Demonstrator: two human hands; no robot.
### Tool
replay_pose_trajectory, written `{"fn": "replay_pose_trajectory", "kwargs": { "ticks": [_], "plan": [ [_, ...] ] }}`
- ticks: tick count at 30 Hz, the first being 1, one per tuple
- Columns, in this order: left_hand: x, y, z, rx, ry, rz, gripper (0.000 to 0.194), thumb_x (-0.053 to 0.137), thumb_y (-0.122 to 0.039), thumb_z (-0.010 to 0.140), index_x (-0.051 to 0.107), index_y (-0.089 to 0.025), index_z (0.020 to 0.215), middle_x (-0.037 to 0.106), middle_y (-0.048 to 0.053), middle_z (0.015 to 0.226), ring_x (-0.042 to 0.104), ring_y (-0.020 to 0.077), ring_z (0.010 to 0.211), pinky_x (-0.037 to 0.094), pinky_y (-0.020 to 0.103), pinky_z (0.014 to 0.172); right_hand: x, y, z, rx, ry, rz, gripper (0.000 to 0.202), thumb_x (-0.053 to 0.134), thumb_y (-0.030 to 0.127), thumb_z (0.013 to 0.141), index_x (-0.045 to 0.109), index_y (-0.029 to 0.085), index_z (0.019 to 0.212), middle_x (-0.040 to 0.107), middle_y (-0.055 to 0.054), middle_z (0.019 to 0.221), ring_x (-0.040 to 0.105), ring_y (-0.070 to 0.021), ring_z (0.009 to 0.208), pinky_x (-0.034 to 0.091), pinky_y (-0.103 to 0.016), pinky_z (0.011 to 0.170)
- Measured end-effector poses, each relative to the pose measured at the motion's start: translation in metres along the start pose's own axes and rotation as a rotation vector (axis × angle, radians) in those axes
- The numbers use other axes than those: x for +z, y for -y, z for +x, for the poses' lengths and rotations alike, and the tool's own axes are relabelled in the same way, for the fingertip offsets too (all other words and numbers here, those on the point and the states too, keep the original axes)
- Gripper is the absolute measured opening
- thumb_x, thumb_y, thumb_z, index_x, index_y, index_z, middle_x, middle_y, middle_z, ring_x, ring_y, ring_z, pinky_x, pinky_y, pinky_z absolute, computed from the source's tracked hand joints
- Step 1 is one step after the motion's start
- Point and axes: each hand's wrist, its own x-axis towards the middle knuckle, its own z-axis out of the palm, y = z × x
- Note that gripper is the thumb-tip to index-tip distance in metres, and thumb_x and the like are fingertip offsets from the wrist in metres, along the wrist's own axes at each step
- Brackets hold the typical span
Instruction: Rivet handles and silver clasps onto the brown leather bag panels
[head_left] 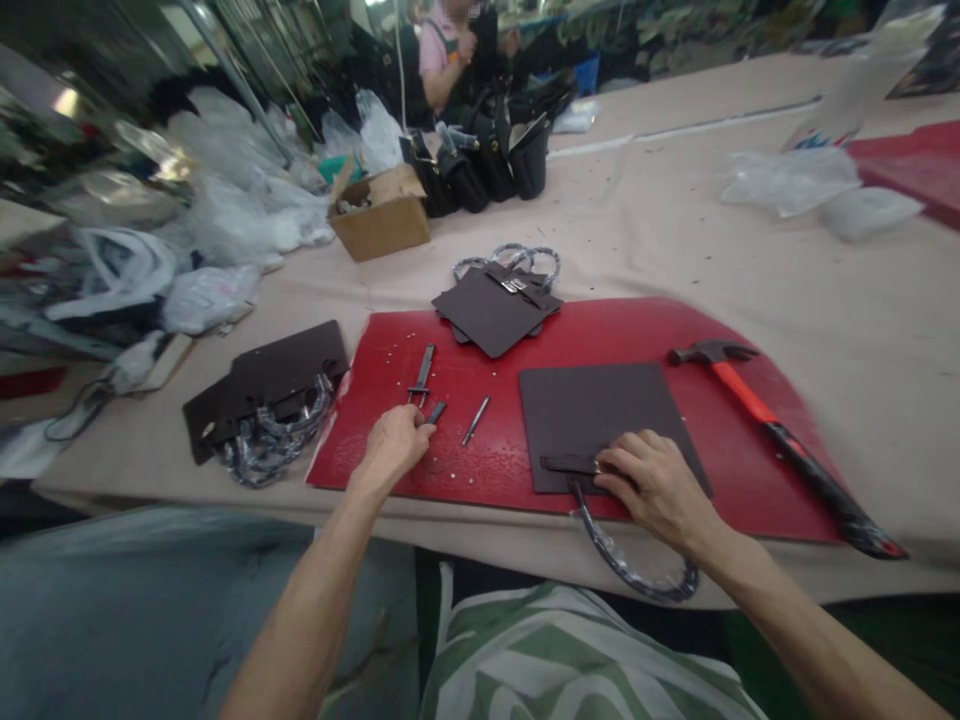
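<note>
- Pinches a small dark tool in the left hand, thumb and fingers closed on it, low over the red mat.
- Pinches the end of a dark strap in the right hand, near the front edge of the dark panel, flat on the mat.
- Might turn the panel crooked if tugged too hard at the strap.
- Might snag on the looped handle, poking past the mat's front edge.
- Might roll the thin rod away if bumped.
- Has red mat showing between rod and panel, so some room to move.
- Gets tighter on the right, beside the hammer.
</note>
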Motion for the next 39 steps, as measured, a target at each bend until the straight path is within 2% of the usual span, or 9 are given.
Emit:
{"fn": "replay_pose_trajectory", "kwargs": {
  "ticks": [6, 9, 12, 18, 22, 26, 33, 36, 39],
  "plan": [
    [-0.027, 0.000, 0.042, -0.082, -0.218, 0.018, 0.040, 0.051, -0.050, 0.090, 0.071, -0.016, 0.097, 0.072, 0.016, 0.103, 0.067, 0.0313, 0.101, 0.050, 0.039, 0.085, 0.005, -0.004, 0.001, -0.039, -0.046, 0.029, 0.019, 0.053, 0.032, 0.099, 0.065, 0.019, 0.089, 0.063, -0.007, 0.089, 0.049, -0.0244, 0.082, 0.032, -0.037, 0.073],
    [-0.031, -0.007, 0.073, -0.079, -0.096, 0.058, 0.044, 0.060, -0.055, 0.083, 0.072, -0.014, 0.091, 0.072, 0.021, 0.102, 0.067, 0.0361, 0.103, 0.051, 0.041, 0.085, 0.004, -0.002, 0.001, -0.025, -0.043, 0.023, 0.017, 0.056, 0.030, 0.098, 0.065, 0.019, 0.089, 0.062, -0.007, 0.089, 0.049, -0.0247, 0.083, 0.032, -0.037, 0.074],
    [-0.029, -0.019, 0.095, -0.110, 0.043, 0.062, 0.034, 0.073, -0.046, 0.073, 0.071, -0.013, 0.080, 0.073, 0.021, 0.088, 0.070, 0.0368, 0.093, 0.053, 0.040, 0.077, 0.003, 0.001, 0.001, -0.002, -0.037, 0.009, 0.012, 0.062, 0.028, 0.096, 0.065, 0.018, 0.090, 0.062, -0.007, 0.089, 0.048, -0.0246, 0.084, 0.032, -0.036, 0.074],
    [-0.033, -0.021, 0.102, -0.243, 0.160, -0.219, 0.023, 0.084, -0.024, 0.057, 0.063, -0.014, 0.058, 0.059, 0.006, 0.046, 0.062, 0.0259, 0.050, 0.048, 0.031, 0.048, 0.000, 0.005, 0.000, 0.035, -0.019, -0.010, 0.009, 0.072, 0.024, 0.091, 0.065, 0.018, 0.090, 0.060, -0.005, 0.090, 0.048, -0.0240, 0.086, 0.031, -0.036, 0.076],
    [-0.041, -0.005, 0.088, -0.201, 0.112, -0.688, 0.022, 0.081, -0.023, 0.061, 0.061, -0.012, 0.062, 0.061, 0.003, 0.052, 0.059, 0.0175, 0.048, 0.049, 0.027, 0.047, -0.001, 0.005, -0.001, 0.039, 0.013, -0.031, 0.009, 0.071, 0.024, 0.091, 0.066, 0.018, 0.090, 0.059, -0.006, 0.090, 0.047, -0.0243, 0.086, 0.031, -0.036, 0.075],
    [-0.039, -0.008, 0.049, -0.032, 0.142, -1.250, 0.028, 0.080, -0.028, 0.066, 0.061, -0.010, 0.077, 0.070, 0.005, 0.072, 0.069, 0.0188, 0.065, 0.058, 0.030, 0.060, 0.000, 0.005, -0.002, 0.021, 0.023, -0.046, 0.008, 0.068, 0.025, 0.093, 0.066, 0.018, 0.091, 0.058, -0.006, 0.090, 0.046, -0.0244, 0.085, 0.031, -0.036, 0.075],
    [0.022, -0.081, -0.037, 0.078, 0.271, -1.728, 0.047, 0.090, -0.035, 0.062, 0.057, -0.014, 0.088, 0.072, 0.005, 0.084, 0.074, 0.0228, 0.078, 0.061, 0.034, 0.071, -0.005, -0.009, -0.006, -0.072, 0.060, -0.023, 0.008, 0.066, 0.024, 0.095, 0.066, 0.016, 0.095, 0.059, -0.007, 0.092, 0.048, -0.0241, 0.087, 0.033, -0.036, 0.078],
    [0.050, -0.110, -0.056, 0.091, 0.343, -1.800, 0.049, 0.090, -0.036, 0.063, 0.057, -0.015, 0.093, 0.071, 0.003, 0.087, 0.074, 0.0229, 0.082, 0.061, 0.034, 0.075, -0.009, -0.013, -0.002, -0.109, 0.099, -0.030, 0.008, 0.067, 0.024, 0.094, 0.067, 0.017, 0.097, 0.059, -0.007, 0.092, 0.049, -0.0242, 0.087, 0.034, -0.036, 0.078],
    [0.067, -0.126, -0.059, 0.168, 0.239, -1.766, 0.044, 0.086, -0.036, 0.068, 0.059, -0.016, 0.096, 0.070, 0.004, 0.091, 0.074, 0.0214, 0.085, 0.060, 0.034, 0.079, -0.010, -0.007, 0.001, -0.061, 0.082, -0.070, 0.009, 0.070, 0.025, 0.091, 0.067, 0.018, 0.096, 0.060, -0.007, 0.091, 0.050, -0.0250, 0.087, 0.036, -0.037, 0.078]
  ]
}}
